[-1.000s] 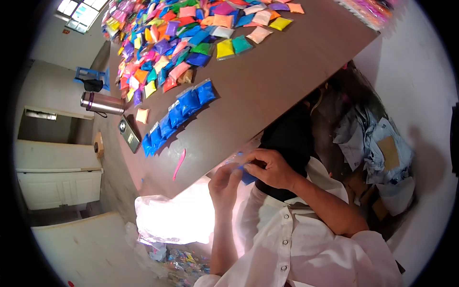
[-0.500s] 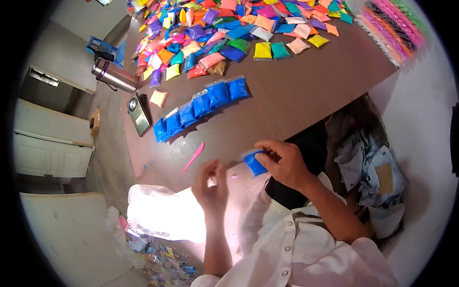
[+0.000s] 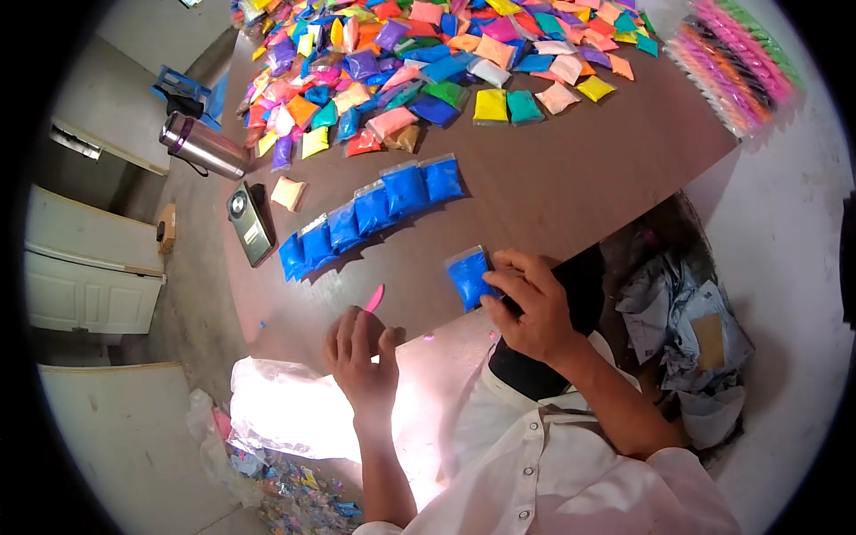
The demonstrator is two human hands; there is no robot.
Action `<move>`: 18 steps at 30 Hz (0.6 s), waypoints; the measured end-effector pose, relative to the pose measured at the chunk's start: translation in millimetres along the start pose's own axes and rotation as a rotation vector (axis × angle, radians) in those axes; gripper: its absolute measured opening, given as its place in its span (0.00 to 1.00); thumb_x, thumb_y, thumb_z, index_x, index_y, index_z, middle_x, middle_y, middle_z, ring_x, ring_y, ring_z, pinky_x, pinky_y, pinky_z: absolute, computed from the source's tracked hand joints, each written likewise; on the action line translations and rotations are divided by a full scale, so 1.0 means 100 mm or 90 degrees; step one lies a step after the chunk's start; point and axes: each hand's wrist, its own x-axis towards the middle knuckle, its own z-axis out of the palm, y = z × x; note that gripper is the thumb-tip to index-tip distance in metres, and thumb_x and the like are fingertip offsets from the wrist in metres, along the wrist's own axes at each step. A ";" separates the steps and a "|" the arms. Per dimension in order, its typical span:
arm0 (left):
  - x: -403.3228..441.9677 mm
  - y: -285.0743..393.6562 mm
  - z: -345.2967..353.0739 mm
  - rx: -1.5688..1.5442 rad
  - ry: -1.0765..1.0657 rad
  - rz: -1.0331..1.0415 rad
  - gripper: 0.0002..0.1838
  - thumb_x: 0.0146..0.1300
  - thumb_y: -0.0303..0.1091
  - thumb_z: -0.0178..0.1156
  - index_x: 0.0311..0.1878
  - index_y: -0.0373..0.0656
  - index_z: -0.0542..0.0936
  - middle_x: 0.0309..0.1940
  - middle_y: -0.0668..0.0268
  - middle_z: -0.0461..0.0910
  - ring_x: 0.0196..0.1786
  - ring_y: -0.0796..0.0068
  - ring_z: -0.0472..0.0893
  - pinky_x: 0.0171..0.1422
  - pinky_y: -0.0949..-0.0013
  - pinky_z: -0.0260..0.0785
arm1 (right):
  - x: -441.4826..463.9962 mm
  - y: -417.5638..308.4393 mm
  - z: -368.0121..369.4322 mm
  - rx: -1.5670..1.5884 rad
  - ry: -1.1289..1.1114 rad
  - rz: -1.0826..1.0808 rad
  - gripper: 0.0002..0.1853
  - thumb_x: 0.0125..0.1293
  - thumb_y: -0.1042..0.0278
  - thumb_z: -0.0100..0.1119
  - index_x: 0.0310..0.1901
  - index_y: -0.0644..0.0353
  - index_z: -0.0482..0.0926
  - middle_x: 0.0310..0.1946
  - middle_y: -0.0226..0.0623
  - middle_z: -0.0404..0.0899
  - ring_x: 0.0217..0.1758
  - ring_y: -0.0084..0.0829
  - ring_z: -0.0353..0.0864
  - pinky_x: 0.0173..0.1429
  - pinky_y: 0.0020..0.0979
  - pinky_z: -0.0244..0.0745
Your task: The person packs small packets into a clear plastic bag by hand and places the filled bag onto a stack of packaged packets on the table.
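Near the table's front edge, my right hand (image 3: 532, 308) has its thumb and fingers at the right side of a small clear packet (image 3: 469, 280) filled with something blue. My left hand (image 3: 361, 361) is at the edge too, fingers apart, over the lower end of a pink plastic knife-like tool (image 3: 375, 297); whether the fingertips touch it is hard to see. Beyond both hands, several similar blue packets (image 3: 372, 210) form a slanting, overlapping row.
A big heap of colourful packets (image 3: 392, 67) covers the table's far side. A phone (image 3: 251, 223), a steel flask (image 3: 205, 147) and a pale packet (image 3: 287, 193) are at the left. Bundled colourful strips (image 3: 727, 67) lie far right. White plastic (image 3: 290, 406) hangs by my lap.
My left hand has moved left and down to the pink tool, its fingers spreading. The blue packet by my right hand has turned more upright and shifted slightly up.
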 end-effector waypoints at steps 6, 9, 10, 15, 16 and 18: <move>-0.15 0.10 0.03 -0.003 -0.033 0.042 0.27 0.64 0.34 0.77 0.65 0.39 0.84 0.69 0.53 0.82 0.73 0.46 0.77 0.77 0.45 0.67 | -0.10 0.08 0.05 -0.048 -0.023 -0.099 0.19 0.60 0.74 0.77 0.54 0.58 0.88 0.57 0.42 0.82 0.56 0.43 0.85 0.61 0.40 0.83; -0.24 0.05 0.13 -0.018 0.000 0.072 0.19 0.64 0.35 0.77 0.56 0.42 0.87 0.63 0.57 0.86 0.66 0.49 0.81 0.71 0.45 0.70 | -0.10 0.16 0.07 -0.074 -0.017 -0.133 0.19 0.59 0.75 0.77 0.54 0.57 0.89 0.57 0.41 0.82 0.54 0.41 0.86 0.57 0.38 0.83; -0.25 0.04 0.14 -0.039 0.009 0.086 0.15 0.64 0.31 0.78 0.52 0.43 0.88 0.60 0.59 0.87 0.64 0.51 0.82 0.70 0.47 0.72 | -0.10 0.18 0.06 -0.079 -0.002 -0.152 0.19 0.59 0.76 0.77 0.53 0.56 0.89 0.56 0.40 0.82 0.52 0.39 0.86 0.54 0.37 0.84; -0.18 0.16 0.09 -0.082 0.026 0.088 0.09 0.63 0.20 0.75 0.44 0.42 0.88 0.51 0.59 0.90 0.58 0.54 0.86 0.62 0.55 0.79 | -0.14 0.22 0.05 -0.030 0.003 -0.133 0.17 0.61 0.78 0.74 0.53 0.58 0.89 0.54 0.40 0.84 0.52 0.41 0.86 0.57 0.38 0.83; -0.16 0.18 0.07 -0.088 0.030 0.099 0.08 0.64 0.19 0.74 0.44 0.41 0.88 0.48 0.59 0.91 0.54 0.55 0.88 0.58 0.57 0.81 | -0.15 0.22 0.05 -0.011 -0.006 -0.124 0.16 0.63 0.77 0.72 0.54 0.59 0.89 0.54 0.41 0.84 0.54 0.43 0.86 0.60 0.40 0.83; -0.14 0.22 0.03 -0.127 0.004 0.049 0.08 0.65 0.21 0.74 0.45 0.41 0.87 0.47 0.60 0.91 0.48 0.59 0.88 0.53 0.60 0.81 | -0.16 0.22 0.04 -0.010 -0.001 -0.125 0.16 0.63 0.77 0.72 0.54 0.59 0.89 0.54 0.41 0.84 0.54 0.43 0.86 0.60 0.40 0.83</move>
